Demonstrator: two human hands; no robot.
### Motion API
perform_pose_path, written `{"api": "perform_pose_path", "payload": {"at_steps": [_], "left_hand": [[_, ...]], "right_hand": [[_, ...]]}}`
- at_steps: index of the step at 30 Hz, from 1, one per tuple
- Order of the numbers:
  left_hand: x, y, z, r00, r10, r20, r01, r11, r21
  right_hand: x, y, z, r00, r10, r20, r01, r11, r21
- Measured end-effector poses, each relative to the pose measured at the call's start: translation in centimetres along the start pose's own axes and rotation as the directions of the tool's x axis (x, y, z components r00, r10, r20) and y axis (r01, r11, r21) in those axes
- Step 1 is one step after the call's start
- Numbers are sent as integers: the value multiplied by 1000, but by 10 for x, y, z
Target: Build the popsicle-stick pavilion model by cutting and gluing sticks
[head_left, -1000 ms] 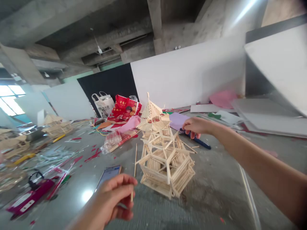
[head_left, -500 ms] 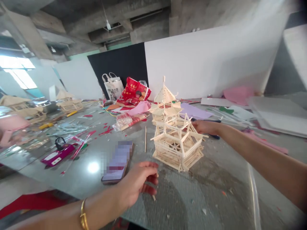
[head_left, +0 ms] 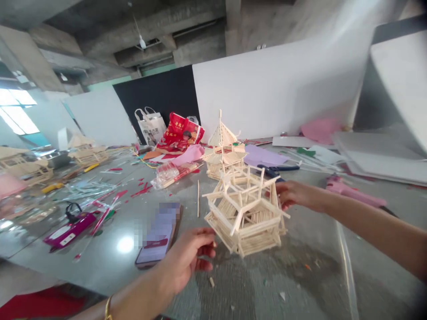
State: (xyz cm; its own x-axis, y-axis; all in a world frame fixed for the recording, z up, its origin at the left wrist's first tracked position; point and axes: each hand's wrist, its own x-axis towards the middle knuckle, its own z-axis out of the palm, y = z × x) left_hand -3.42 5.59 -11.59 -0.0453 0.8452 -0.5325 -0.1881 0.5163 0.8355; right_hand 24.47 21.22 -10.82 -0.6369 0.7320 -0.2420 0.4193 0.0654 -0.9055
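Note:
My right hand (head_left: 289, 194) grips the right side of a hexagonal pagoda tier (head_left: 245, 218) built from thin wooden sticks, some fingertips hidden behind it. The tier's open frame tilts towards me. On its left side, my left hand (head_left: 195, 253) hovers apart from it, fingers loosely curved with gaps between them; a tiny pale tip by the thumb is too small to make out. Beneath those fingers lies a short stick piece (head_left: 211, 282) on the table. Behind the tier stands a stick pagoda top (head_left: 223, 149) with a pointed roof.
A phone (head_left: 158, 238) lies left of my left hand, and a single stick (head_left: 198, 198) beyond it. Dark-handled scissors (head_left: 278, 169) and a pink glue gun (head_left: 353, 192) are at right. A purple power strip (head_left: 70, 231), red bag (head_left: 180, 133) and scraps surround the work.
My right hand has brought the tier nearer to me and tilted it, so it now stands clear of the pointed top. My left hand has shifted slightly leftward in view.

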Motion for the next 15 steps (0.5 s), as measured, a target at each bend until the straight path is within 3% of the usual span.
{"api": "perform_pose_path", "payload": {"at_steps": [4, 8, 10, 12, 15], "left_hand": [[5, 7, -11, 998, 1, -58, 0, 1000, 17], [8, 12, -30, 998, -8, -67, 15, 994, 106], [4, 24, -42, 996, -3, -91, 21, 980, 198], [-7, 48, -50, 985, 64, -162, -7, 944, 329], [-29, 102, -42, 931, 351, -103, -239, 797, 554]], "right_hand": [[-30, 5, 28, 998, 19, -53, -17, 999, 37], [-53, 32, 45, 992, 85, -96, -81, 996, 36], [-59, 47, 39, 959, 136, -249, -146, 989, -22], [-62, 53, 21, 901, 140, -410, -213, 967, -138], [-64, 31, -15, 842, 30, -538, -204, 942, -267]]}}
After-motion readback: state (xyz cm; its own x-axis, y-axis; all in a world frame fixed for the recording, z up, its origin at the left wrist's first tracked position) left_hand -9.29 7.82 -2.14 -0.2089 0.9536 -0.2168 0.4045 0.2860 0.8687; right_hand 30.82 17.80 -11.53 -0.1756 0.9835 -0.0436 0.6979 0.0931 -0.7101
